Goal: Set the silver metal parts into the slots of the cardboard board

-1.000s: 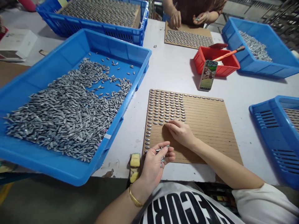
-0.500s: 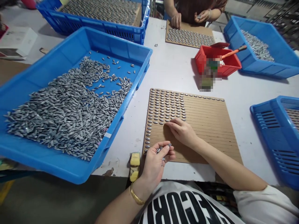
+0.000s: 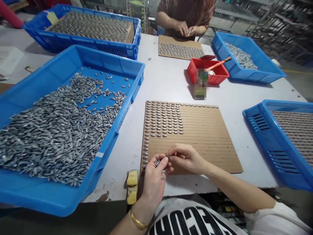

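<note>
My left hand point(image 3: 154, 179) has its fingers curled in a closed, upturned grip around a small batch of metal pieces point(image 3: 157, 162), a hold that I judge keeps the loose stock gathered near the thumb. My right hand point(image 3: 193, 160) meets it with fingertips drawn together by the left thumb; whether that grip has hold of a piece, I cannot tell. Both hands are over the near part of the grooved cardboard sheet point(image 3: 202, 130), which lies flat on the counter point(image 3: 130, 143). Further pieces sit in neat rows at its far left, with one line along the far edge and one down the left edge; the grooves probably serve to keep them aligned. The bare grooves right of the rows give lateral room, while the front edge of the sheet lies near the wrists. Two yellow blocks point(image 3: 132, 178) stand at the counter's front edge, close beside the left hand, and restrict movement there. A strip of counter separates the sheet from the large blue bin point(image 3: 107, 62), whose raised wall contains the bulk pieces. To the right, a slotted basket point(image 3: 261, 140) bounds the side; beyond the sheet stands a red box point(image 3: 220, 78).
</note>
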The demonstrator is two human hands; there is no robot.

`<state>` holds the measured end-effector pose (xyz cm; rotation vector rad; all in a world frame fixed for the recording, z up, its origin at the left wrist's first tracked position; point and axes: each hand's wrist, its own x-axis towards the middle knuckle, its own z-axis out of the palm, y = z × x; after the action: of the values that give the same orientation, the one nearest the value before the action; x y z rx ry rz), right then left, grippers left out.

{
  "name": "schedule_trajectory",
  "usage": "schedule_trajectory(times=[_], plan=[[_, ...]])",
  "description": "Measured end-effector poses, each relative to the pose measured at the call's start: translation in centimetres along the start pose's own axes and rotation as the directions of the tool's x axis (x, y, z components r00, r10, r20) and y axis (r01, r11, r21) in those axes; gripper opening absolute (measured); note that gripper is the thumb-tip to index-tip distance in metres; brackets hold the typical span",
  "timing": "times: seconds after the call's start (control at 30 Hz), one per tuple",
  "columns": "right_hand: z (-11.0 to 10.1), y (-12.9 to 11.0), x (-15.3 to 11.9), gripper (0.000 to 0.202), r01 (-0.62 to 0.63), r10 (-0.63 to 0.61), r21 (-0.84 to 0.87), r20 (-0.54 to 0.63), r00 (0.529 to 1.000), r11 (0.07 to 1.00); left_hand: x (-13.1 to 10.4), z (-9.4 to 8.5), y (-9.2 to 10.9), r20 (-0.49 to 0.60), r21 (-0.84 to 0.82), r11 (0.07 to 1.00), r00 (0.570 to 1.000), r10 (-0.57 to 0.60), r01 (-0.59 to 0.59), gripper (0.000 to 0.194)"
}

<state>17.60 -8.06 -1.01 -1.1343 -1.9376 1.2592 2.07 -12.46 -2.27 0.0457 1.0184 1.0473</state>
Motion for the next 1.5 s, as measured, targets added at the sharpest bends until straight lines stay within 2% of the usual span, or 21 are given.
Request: schedule_trajectory(times=[0.13,0.27,0.4,0.5,0.73,0.87,1.0,1.17,1.37,1.5], plan=[[-0.3,0.2,-0.2,0.016,0.094,-0.094,-0.016,0.007,0.996,0.995,0.0,0.2,0.2,0.022,0.015,1.0,1.0,-0.017,0.017,0.025],[-0.6,0.3,-0.3,0.015,0.148,-0.148,-0.015,0.005,0.989,0.989,-0.1,0.6,0.4,0.031,0.043,0.996,0.996,-0.085,0.083,0.028],[-0.2,0.6,-0.6,0.015,0.099,-0.106,-0.067,-0.103,0.989,0.993,-0.1,0.8,0.3,0.048,0.055,0.995,0.995,-0.09,0.087,0.032],[0.0,0.7,-0.7,0.016,0.066,-0.074,-0.059,-0.132,0.988,0.996,0.0,0.6,0.1,0.047,0.055,0.995,0.996,-0.08,0.078,0.03],[-0.1,0.8,-0.6,0.015,0.147,-0.174,-0.239,-0.099,0.98,0.96,0.2,0.3,0.0,0.11,0.143,0.988,0.991,-0.073,0.057,0.03],[0.0,1.0,-0.6,0.021,0.206,-0.221,-0.214,-0.049,0.974,0.955,0.3,0.3,0.0,0.093,0.17,0.984,0.994,-0.061,0.044,0.028],[-0.4,0.9,-0.6,0.022,0.229,-0.241,-0.214,-0.031,0.97,0.95,0.1,0.4,0.0,0.098,0.141,0.987,0.991,-0.093,0.078,0.027],[-1.3,1.6,-0.6,0.018,0.173,-0.226,-0.302,-0.151,0.962,0.937,-1.1,0.6,1.9,0.029,0.06,0.984,0.985,-0.167,0.165,0.022],[-2.1,4.2,0.0,0.014,0.087,-0.22,-0.433,-0.268,0.938,0.897,-1.9,1.0,5.1,-0.02,0.069,0.997,0.999,0.048,-0.046,0.016],[-2.2,5.3,0.6,0.016,0.096,-0.256,-0.493,-0.268,0.929,0.864,-1.2,1.5,5.4,0.016,0.098,0.994,0.999,-0.042,0.041,0.014]])
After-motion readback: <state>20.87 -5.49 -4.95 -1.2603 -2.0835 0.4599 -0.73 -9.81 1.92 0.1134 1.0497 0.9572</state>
